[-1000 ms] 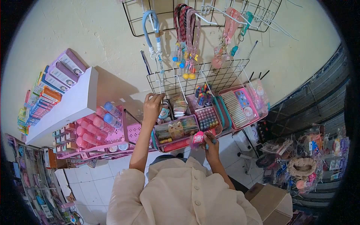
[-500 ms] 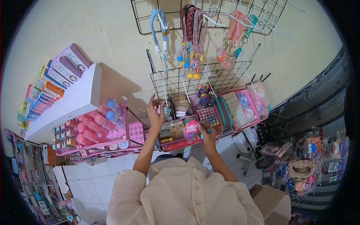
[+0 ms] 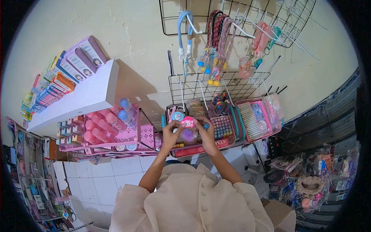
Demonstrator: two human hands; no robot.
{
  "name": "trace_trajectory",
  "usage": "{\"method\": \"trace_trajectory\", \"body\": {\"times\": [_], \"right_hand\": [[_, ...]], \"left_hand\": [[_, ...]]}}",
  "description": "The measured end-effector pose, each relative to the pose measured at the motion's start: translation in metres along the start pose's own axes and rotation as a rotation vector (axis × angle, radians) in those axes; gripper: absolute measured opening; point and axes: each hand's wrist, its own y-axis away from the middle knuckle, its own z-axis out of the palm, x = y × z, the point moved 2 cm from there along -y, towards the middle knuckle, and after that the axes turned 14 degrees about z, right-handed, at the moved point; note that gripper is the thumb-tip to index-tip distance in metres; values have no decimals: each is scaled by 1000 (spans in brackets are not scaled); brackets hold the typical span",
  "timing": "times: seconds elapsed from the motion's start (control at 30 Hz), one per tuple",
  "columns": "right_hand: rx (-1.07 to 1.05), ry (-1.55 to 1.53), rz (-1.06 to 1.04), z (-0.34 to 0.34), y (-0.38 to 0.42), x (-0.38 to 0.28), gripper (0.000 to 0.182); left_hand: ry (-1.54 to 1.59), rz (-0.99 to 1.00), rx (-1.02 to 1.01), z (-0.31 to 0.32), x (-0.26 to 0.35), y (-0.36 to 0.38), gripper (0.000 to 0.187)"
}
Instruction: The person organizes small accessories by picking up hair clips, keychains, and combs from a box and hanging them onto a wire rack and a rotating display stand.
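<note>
Pink packet [image 3: 188, 122], a second ago in the right hand [image 3: 207, 135] alone, now sits pinched between both hands' fingers above the tray [image 3: 232, 141]. Left hand [image 3: 171, 134] has left the basket's back edge to join it; probably a small trinket, too blurred to name.

Ahead of my hands the pink trays [image 3: 216, 133] sit packed edge to edge, leaving no gap to slip between. Straps [image 3: 216, 38] hang over them from the wire grid [image 3: 216, 83], while the bottle rack [image 3: 112, 127] and white shelf [image 3: 81, 96] wall off my left.
</note>
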Motion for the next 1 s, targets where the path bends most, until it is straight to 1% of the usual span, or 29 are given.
{"method": "trace_trajectory", "body": {"times": [0.07, 0.2, 0.3, 0.37, 0.4, 0.47, 0.6, 0.67, 0.8, 0.87, 1.0], "right_hand": [[-41, -8, 128, 2, -1, -5, 17], [-74, -103, 156, 2, -2, -10, 20], [-74, -16, 109, 2, -2, -15, 23], [-127, 84, 191, 8, 1, -22, 22], [-124, 83, 190, 8, -2, -18, 22], [-69, 221, 36, 8, -9, -7, 20], [-41, 159, 60, 8, -14, 1, 20], [-40, 175, 1, 7, -20, 10, 21], [-15, 223, -15, 8, -25, 10, 21], [-9, 214, 29, 8, -28, 11, 21], [-30, 234, 2, 6, -46, 25, 22]], "left_hand": [[-1, -62, 41, -3, 2, -3, 14], [9, -58, 88, -7, 3, -7, 16], [19, -78, 121, -9, 1, -10, 16], [-7, -66, 104, -9, -5, -13, 17], [-6, -66, 101, -8, -5, -13, 17], [-44, -97, 51, -8, -7, -13, 16], [-24, -65, 78, -3, -4, -13, 16], [-14, -68, 92, -4, -12, -12, 16], [-24, -79, 92, -5, -7, -16, 15], [-63, -82, 99, -6, -13, -18, 16], [-87, -46, 119, -4, -28, -26, 18]]}}
